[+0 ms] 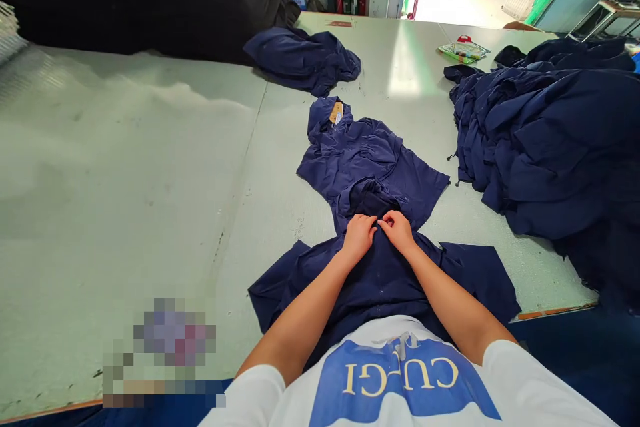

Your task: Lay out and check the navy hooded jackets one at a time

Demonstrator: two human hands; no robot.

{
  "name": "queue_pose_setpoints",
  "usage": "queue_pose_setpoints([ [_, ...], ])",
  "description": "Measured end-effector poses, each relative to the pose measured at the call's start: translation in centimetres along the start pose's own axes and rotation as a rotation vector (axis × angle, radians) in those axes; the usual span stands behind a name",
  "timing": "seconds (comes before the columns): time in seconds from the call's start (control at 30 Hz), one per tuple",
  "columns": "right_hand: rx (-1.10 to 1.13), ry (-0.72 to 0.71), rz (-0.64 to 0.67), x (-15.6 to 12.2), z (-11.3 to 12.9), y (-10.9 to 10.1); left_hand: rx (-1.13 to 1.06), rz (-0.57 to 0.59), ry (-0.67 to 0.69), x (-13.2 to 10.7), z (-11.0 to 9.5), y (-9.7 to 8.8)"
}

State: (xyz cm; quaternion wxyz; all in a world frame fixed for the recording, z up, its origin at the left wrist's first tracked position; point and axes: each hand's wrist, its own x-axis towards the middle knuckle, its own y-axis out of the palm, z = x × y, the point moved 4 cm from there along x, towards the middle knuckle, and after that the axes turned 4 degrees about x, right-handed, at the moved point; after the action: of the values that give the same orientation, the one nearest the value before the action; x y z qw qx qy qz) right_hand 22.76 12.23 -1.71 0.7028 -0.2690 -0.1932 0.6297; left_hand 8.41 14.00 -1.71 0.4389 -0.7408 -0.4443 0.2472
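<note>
Pale green worktop (150, 167) is spread at its near edge with a navy garment (370, 160), laid flat with a paper tag (336, 113) at its far end. Its fabric is pinched at the middle by the left hand (357, 237) and the right hand (397, 228), which are held close together. A pile of navy garments (550, 140) is heaped to the right.

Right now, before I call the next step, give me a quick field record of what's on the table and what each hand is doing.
surface: pale green table
worked item: navy garment, spread out lengthwise away from the person
left hand: fingers curled on the fabric at the garment's middle
right hand: pinching the same fabric, beside the left
label: paper tag at the garment's far end
right side: pile of navy garments
beyond: crumpled navy piece
far left: black fabric heap
</note>
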Motion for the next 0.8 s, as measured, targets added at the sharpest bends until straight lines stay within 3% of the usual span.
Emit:
queue_pose_setpoints([
  [0.13, 0.062, -0.155, -0.037, -2.1, 1.0, -1.4, -0.128, 0.024, 0.040, 0.6, -0.8, -1.3],
  [0.27, -0.049, -0.331, 0.003, -4.2, 1.7, -2.1, -0.282, 0.072, 0.022, 1.3, -0.7, -2.2],
  [0.47, -0.340, -0.571, 0.349, -10.3, 0.6, 0.2, -0.306, -0.087, -0.118, 1.2, 1.6, -4.3],
  [0.63, -0.378, -0.459, 0.532, -13.7, 0.6, 0.1, -0.334, -0.160, -0.199, -1.7, 4.0, -4.7],
  [0.73, -0.349, -0.408, 0.610, -13.0, 2.0, -0.5, -0.324, -0.200, -0.266, -3.7, 5.0, -4.1],
  [0.8, -0.352, -0.391, 0.580, -11.7, 3.0, -0.8, -0.306, -0.227, -0.299, -4.5, 5.5, -3.6],
])
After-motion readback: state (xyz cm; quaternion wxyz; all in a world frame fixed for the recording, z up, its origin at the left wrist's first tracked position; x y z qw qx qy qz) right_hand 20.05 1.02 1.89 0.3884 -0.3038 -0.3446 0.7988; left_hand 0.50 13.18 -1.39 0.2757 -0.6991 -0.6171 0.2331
